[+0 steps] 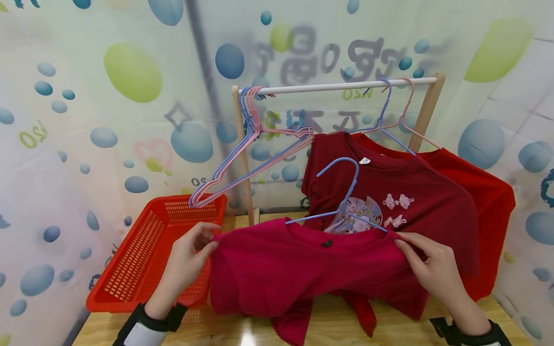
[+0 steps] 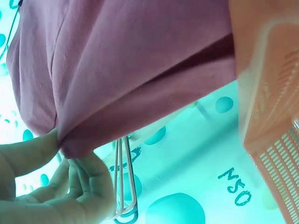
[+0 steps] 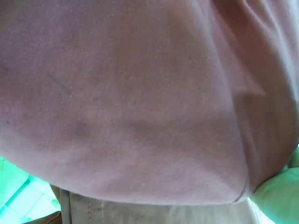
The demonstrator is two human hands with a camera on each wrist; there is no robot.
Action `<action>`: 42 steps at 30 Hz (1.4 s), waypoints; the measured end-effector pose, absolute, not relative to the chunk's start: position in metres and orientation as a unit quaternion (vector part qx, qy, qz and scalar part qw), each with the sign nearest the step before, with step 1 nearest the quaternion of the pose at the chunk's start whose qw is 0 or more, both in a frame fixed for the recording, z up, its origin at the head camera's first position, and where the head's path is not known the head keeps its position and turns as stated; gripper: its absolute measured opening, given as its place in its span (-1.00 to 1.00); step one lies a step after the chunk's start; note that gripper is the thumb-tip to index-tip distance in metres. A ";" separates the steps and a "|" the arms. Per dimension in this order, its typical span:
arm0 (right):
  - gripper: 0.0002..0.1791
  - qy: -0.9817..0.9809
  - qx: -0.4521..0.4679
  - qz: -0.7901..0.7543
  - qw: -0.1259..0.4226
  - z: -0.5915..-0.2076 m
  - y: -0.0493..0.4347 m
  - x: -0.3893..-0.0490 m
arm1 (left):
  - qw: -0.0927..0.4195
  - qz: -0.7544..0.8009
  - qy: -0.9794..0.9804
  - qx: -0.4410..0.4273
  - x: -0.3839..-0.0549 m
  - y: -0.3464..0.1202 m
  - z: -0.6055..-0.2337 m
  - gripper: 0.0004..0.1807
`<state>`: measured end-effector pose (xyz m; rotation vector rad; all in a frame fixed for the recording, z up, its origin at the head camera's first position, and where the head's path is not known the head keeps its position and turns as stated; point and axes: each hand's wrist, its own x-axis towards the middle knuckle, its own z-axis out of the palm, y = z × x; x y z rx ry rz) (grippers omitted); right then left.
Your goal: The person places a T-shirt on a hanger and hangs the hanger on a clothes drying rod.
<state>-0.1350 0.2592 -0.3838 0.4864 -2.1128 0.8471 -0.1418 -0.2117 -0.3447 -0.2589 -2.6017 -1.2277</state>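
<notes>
A crimson T-shirt (image 1: 268, 269) is held up over the table, with a blue hanger (image 1: 356, 178) inside its neckline and the hook standing above the collar. My left hand (image 1: 190, 254) pinches the shirt's left shoulder edge between thumb and fingers. On the other side, my right hand (image 1: 433, 264) grips the right shoulder, close to the hanger's end. In the left wrist view the left hand (image 2: 60, 182) pinches a corner of the cloth. Cloth fills most of the right wrist view, where only a bit of the right hand (image 3: 278, 196) shows at the edge.
Behind the shirt stands a rack with a white rail (image 1: 311, 88). Several blue and pink hangers (image 1: 255, 139) hang at its left end. A dark red shirt (image 1: 433, 192) and a bright red garment (image 1: 489, 192) hang at its right. A red basket (image 1: 130, 259) sits left on the wooden table (image 1: 242, 331).
</notes>
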 end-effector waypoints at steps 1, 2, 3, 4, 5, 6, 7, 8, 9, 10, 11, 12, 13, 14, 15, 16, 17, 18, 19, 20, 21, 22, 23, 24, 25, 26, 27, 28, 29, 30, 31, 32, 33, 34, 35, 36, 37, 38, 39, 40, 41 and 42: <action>-0.65 -0.834 0.190 0.334 0.396 -0.384 0.259 -0.135 | 0.124 -0.414 -0.898 -0.089 -0.143 -0.211 -0.346 -0.72; -0.66 -0.835 0.188 0.334 0.396 -0.384 0.258 -0.135 | 0.119 -0.405 -0.902 -0.089 -0.143 -0.211 -0.346 -0.72; -0.66 -0.836 0.187 0.332 0.395 -0.384 0.257 -0.136 | 0.114 -0.395 -0.907 -0.091 -0.144 -0.210 -0.347 -0.72; -0.66 -0.837 0.186 0.330 0.395 -0.385 0.256 -0.136 | 0.110 -0.383 -0.912 -0.095 -0.144 -0.210 -0.347 -0.71; -0.66 -0.839 0.185 0.327 0.394 -0.385 0.255 -0.136 | 0.107 -0.370 -0.918 -0.101 -0.144 -0.208 -0.346 -0.70; -0.66 -0.840 0.184 0.326 0.393 -0.386 0.254 -0.136 | 0.104 -0.358 -0.922 -0.107 -0.144 -0.207 -0.345 -0.68; -0.66 -0.841 0.184 0.325 0.393 -0.386 0.253 -0.136 | 0.106 -0.345 -0.926 -0.115 -0.143 -0.206 -0.344 -0.65; -0.66 -0.840 0.186 0.324 0.393 -0.386 0.252 -0.137 | 0.110 -0.333 -0.928 -0.124 -0.142 -0.205 -0.342 -0.61; -0.65 -0.840 0.187 0.323 0.394 -0.386 0.250 -0.137 | 0.116 -0.322 -0.930 -0.133 -0.141 -0.203 -0.340 -0.57; -0.65 -0.839 0.190 0.323 0.395 -0.386 0.249 -0.137 | 0.126 -0.314 -0.930 -0.143 -0.139 -0.201 -0.338 -0.52; -0.64 -0.837 0.194 0.323 0.397 -0.386 0.248 -0.138 | 0.140 -0.308 -0.928 -0.154 -0.138 -0.199 -0.336 -0.48; -0.64 -0.836 0.197 0.324 0.397 -0.386 0.246 -0.138 | 0.155 -0.306 -0.925 -0.165 -0.136 -0.196 -0.334 -0.44; -0.64 -0.835 0.201 0.324 0.398 -0.386 0.244 -0.139 | 0.173 -0.306 -0.919 -0.179 -0.135 -0.193 -0.333 -0.41; -0.64 -0.834 0.204 0.325 0.398 -0.386 0.242 -0.139 | 0.192 -0.307 -0.912 -0.195 -0.133 -0.189 -0.333 -0.40; -0.64 -0.832 0.208 0.325 0.397 -0.386 0.240 -0.140 | 0.211 -0.307 -0.904 -0.212 -0.133 -0.186 -0.332 -0.40; -0.63 -0.832 0.213 0.325 0.396 -0.386 0.238 -0.141 | 0.231 -0.304 -0.895 -0.232 -0.133 -0.182 -0.333 -0.41; -0.63 -0.831 0.218 0.324 0.395 -0.386 0.236 -0.141 | 0.249 -0.300 -0.886 -0.252 -0.133 -0.178 -0.333 -0.43; -0.63 -0.831 0.221 0.324 0.394 -0.386 0.234 -0.142 | 0.261 -0.295 -0.878 -0.272 -0.134 -0.175 -0.334 -0.44; -0.62 -0.831 0.225 0.323 0.394 -0.386 0.232 -0.142 | 0.272 -0.289 -0.871 -0.290 -0.135 -0.172 -0.335 -0.45; -0.61 -0.830 0.229 0.322 0.394 -0.385 0.230 -0.143 | 0.280 -0.281 -0.866 -0.306 -0.137 -0.169 -0.336 -0.46; -0.61 -0.829 0.233 0.321 0.394 -0.385 0.228 -0.143 | 0.285 -0.277 -0.861 -0.318 -0.139 -0.167 -0.338 -0.49; -0.60 -0.829 0.237 0.320 0.394 -0.385 0.227 -0.143 | 0.287 -0.274 -0.858 -0.327 -0.140 -0.165 -0.339 -0.52; -0.60 -0.829 0.239 0.319 0.393 -0.385 0.225 -0.143 | 0.288 -0.274 -0.856 -0.331 -0.142 -0.163 -0.341 -0.56; -0.60 -0.829 0.241 0.319 0.392 -0.385 0.224 -0.143 | 0.288 -0.275 -0.855 -0.333 -0.143 -0.162 -0.343 -0.60; -0.60 -0.829 0.243 0.319 0.390 -0.385 0.223 -0.143 | 0.288 -0.277 -0.854 -0.332 -0.144 -0.162 -0.345 -0.64; -0.60 -0.829 0.245 0.318 0.389 -0.385 0.222 -0.143 | 0.289 -0.280 -0.855 -0.328 -0.144 -0.161 -0.346 -0.70; -0.60 -0.830 0.246 0.318 0.386 -0.385 0.221 -0.143 | 0.288 -0.286 -0.855 -0.322 -0.145 -0.161 -0.348 -0.75; -0.60 -0.831 0.246 0.319 0.384 -0.385 0.220 -0.143 | 0.288 -0.292 -0.856 -0.315 -0.145 -0.160 -0.350 -0.79; -0.60 -0.832 0.246 0.319 0.381 -0.384 0.219 -0.143 | 0.289 -0.297 -0.857 -0.307 -0.145 -0.160 -0.351 -0.82; -0.59 -0.833 0.246 0.319 0.380 -0.384 0.219 -0.143 | 0.292 -0.302 -0.857 -0.300 -0.146 -0.159 -0.352 -0.85; -0.59 -0.833 0.247 0.318 0.379 -0.384 0.218 -0.142 | 0.294 -0.307 -0.856 -0.294 -0.146 -0.159 -0.354 -0.87; -0.58 -0.834 0.246 0.320 0.376 -0.384 0.218 -0.142 | 0.296 -0.313 -0.855 -0.289 -0.146 -0.159 -0.355 -0.87; -0.58 -0.835 0.244 0.322 0.374 -0.383 0.218 -0.142 | 0.297 -0.316 -0.854 -0.286 -0.146 -0.158 -0.356 -0.88; -0.58 -0.835 0.242 0.324 0.373 -0.383 0.219 -0.141 | 0.299 -0.320 -0.853 -0.284 -0.146 -0.158 -0.357 -0.88; -0.58 -0.837 0.237 0.327 0.369 -0.383 0.220 -0.140 | 0.299 -0.322 -0.853 -0.282 -0.146 -0.158 -0.357 -0.88; -0.58 -0.839 0.232 0.331 0.364 -0.383 0.222 -0.140 | 0.299 -0.325 -0.852 -0.281 -0.146 -0.158 -0.358 -0.88; -0.58 -0.843 0.224 0.334 0.359 -0.384 0.224 -0.138 | 0.300 -0.327 -0.851 -0.281 -0.146 -0.158 -0.359 -0.88; -0.58 -0.846 0.214 0.338 0.351 -0.385 0.226 -0.137 | 0.300 -0.329 -0.851 -0.279 -0.146 -0.159 -0.359 -0.88; -0.58 -0.851 0.204 0.341 0.344 -0.386 0.229 -0.136 | 0.301 -0.330 -0.851 -0.277 -0.146 -0.159 -0.360 -0.88; -0.58 -0.856 0.190 0.345 0.334 -0.388 0.232 -0.134 | 0.302 -0.331 -0.850 -0.275 -0.146 -0.159 -0.360 -0.88; -0.57 -0.863 0.174 0.346 0.323 -0.389 0.234 -0.132 | 0.304 -0.332 -0.850 -0.273 -0.146 -0.160 -0.360 -0.88; -0.56 -0.870 0.159 0.347 0.311 -0.391 0.237 -0.130 | 0.305 -0.333 -0.850 -0.270 -0.146 -0.161 -0.361 -0.88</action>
